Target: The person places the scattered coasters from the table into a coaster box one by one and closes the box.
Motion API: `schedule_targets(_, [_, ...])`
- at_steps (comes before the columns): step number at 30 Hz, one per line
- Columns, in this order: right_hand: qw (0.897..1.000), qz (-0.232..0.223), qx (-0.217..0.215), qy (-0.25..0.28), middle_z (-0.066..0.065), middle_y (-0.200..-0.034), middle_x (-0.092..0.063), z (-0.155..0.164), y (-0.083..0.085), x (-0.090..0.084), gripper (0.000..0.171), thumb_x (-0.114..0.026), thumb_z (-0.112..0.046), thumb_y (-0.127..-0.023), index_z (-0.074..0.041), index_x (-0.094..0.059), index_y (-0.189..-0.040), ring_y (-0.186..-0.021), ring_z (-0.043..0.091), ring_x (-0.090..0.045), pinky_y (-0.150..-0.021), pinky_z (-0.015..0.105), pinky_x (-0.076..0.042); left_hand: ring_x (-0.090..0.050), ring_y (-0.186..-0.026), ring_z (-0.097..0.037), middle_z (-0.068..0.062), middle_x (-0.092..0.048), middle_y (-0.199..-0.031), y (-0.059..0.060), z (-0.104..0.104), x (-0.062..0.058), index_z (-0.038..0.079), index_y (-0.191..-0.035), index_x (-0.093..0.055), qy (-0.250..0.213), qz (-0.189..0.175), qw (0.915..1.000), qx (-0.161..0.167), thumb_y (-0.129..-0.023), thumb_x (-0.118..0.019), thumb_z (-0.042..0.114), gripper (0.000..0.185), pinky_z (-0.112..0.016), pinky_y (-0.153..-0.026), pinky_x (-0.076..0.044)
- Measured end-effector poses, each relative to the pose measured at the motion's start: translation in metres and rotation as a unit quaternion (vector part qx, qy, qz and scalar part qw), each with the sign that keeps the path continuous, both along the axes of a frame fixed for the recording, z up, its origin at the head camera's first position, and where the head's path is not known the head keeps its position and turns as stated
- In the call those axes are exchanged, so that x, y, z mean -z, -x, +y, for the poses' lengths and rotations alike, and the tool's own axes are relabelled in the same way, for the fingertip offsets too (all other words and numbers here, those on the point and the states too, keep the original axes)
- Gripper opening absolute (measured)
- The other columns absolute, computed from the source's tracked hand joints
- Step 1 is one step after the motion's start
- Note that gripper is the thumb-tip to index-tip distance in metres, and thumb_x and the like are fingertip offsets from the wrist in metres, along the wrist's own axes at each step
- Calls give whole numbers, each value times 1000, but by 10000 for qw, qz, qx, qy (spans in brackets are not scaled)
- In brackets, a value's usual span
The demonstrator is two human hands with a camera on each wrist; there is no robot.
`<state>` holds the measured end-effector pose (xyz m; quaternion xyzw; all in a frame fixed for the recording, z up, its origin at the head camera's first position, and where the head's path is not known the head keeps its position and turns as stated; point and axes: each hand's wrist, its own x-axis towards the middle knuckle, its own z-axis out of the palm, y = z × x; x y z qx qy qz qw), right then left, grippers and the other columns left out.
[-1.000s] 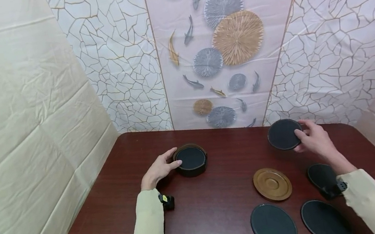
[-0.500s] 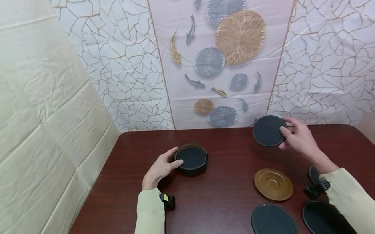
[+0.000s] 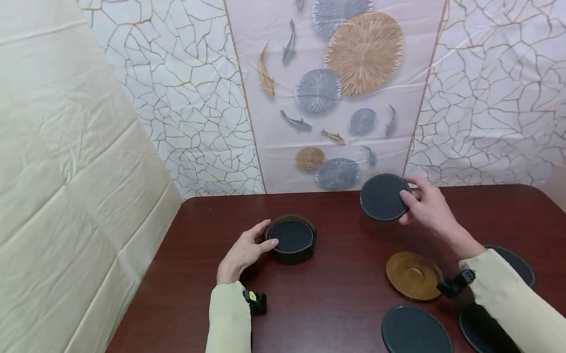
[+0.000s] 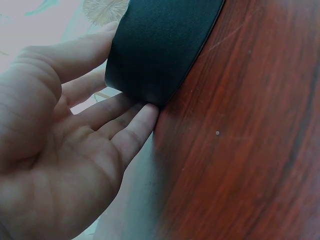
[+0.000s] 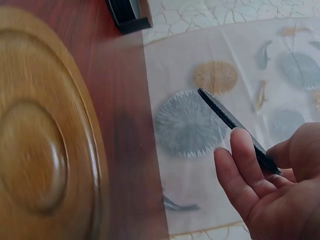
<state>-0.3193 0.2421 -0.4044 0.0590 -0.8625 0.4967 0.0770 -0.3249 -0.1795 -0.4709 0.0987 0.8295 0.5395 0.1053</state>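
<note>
A round black coaster (image 3: 382,197) is pinched at its right edge between the thumb and fingers of my right hand (image 3: 430,204), held up above the far side of the table. Edge-on, the same coaster (image 5: 235,125) looks thin in the right wrist view. My left hand (image 3: 244,253) grips the left side of a round black coaster holder (image 3: 295,256), its thumb at the rim and fingers along the wall. Inside the holder lies a black disc, with a brown inner edge showing behind it. In the left wrist view the holder's wall (image 4: 150,50) meets the tabletop.
On the dark red table (image 3: 325,310), a round wooden saucer (image 3: 410,273) lies below my right hand. Black coasters lie nearby: one in front (image 3: 417,339), one partly under my right sleeve (image 3: 482,333), one behind that forearm (image 3: 516,264). Patterned cloth hangs behind the table.
My right hand has carried the black coaster leftward and slightly up, toward the holder. The left hand and the holder stay in place.
</note>
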Motion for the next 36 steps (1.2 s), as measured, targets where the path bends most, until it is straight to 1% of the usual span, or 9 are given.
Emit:
schedule_targets(2, [10000, -36, -71, -21, 37, -103, -65, -6, 2, 2, 54, -44, -20, -105, -5, -28, -154, -56, 27, -70, -62, 45, -59, -36, -145, -25, -4, -42, -154, 0, 1, 1, 19, -153, -37, 18, -12, 10000, -39, -94, -68, 26, 67, -45, -113, -37])
schedule_targets(6, [9998, -105, -157, 14, 38, -108, -64, -14, 4, 4, 54, -45, -21, -105, -4, -28, -154, -57, 29, -70, -63, 46, -59, -37, -144, -25, -5, -44, -153, 1, 3, 2, 19, -153, -37, 68, 62, 10000, -2, -94, -67, 27, 67, -45, -112, -38])
schedule_targets(10, [9997, -149, -175, 81, 39, -113, -62, -21, 6, 6, 54, -45, -21, -105, -4, -28, -153, -56, 26, -70, -64, 47, -59, -39, -143, -24, -4, -46, -151, 2, 4, 2, 20, -152, -39, 56, 89, 9999, 9, -94, -68, 26, 65, -44, -112, -38])
schedule_targets(14, [9992, -262, -204, 209, 38, -115, -62, -32, 9, 5, 53, -45, -20, -105, -6, -29, -153, -56, 27, -70, -66, 50, -58, -38, -144, -24, -4, -44, -153, 1, 3, 2, 21, -152, -38, 50, 61, 10000, -7, -94, -67, 26, 66, -45, -112, -38])
schedule_targets(21, [9973, -485, -296, 455, 32, -99, -66, -61, 14, 9, 49, -47, -18, -104, -9, -34, -151, -59, 35, -70, -67, 53, -58, -36, -145, -24, -4, -43, -153, 0, -1, 5, 20, -153, -36, 55, 9, 9999, -130, -93, -68, 28, 69, -46, -113, -36])
schedule_targets(26, [9945, -593, -504, 696, 29, -93, -66, -83, 14, 15, 47, -48, -15, -104, -9, -37, -149, -60, 39, -69, -68, 56, -57, -35, -146, -24, -4, -43, -154, 1, -1, 6, 22, -152, -38, -8, -29, 9999, -135, -93, -69, 29, 68, -46, -114, -34])
schedule_targets(29, [9934, -648, -612, 716, 27, -92, -67, -95, 14, 19, 47, -49, -16, -104, -9, -38, -148, -63, 43, -69, -69, 56, -57, -34, -146, -24, -3, -43, -154, 1, -1, 6, 24, -152, -38, -14, -58, 9999, -136, -92, -69, 29, 68, -47, -114, -34])
schedule_targets(32, [9927, -706, -678, 705, 27, -93, -68, -103, 14, 23, 47, -50, -17, -103, -9, -38, -148, -70, 48, -68, -71, 55, -57, -34, -146, -25, -4, -43, -154, 2, -1, 5, 23, -152, -38, 41, -4, 9999, -101, -93, -69, 29, 67, -47, -114, -35])
schedule_targets(36, [9919, -777, -683, 739, 27, -95, -68, -112, 13, 26, 46, -51, -17, -103, -9, -39, -146, -75, 49, -68, -72, 54, -57, -36, -145, -24, -4, -44, -153, 4, 0, 4, 22, -152, -39, 128, 70, 9999, -63, -93, -69, 28, 66, -45, -114, -35])
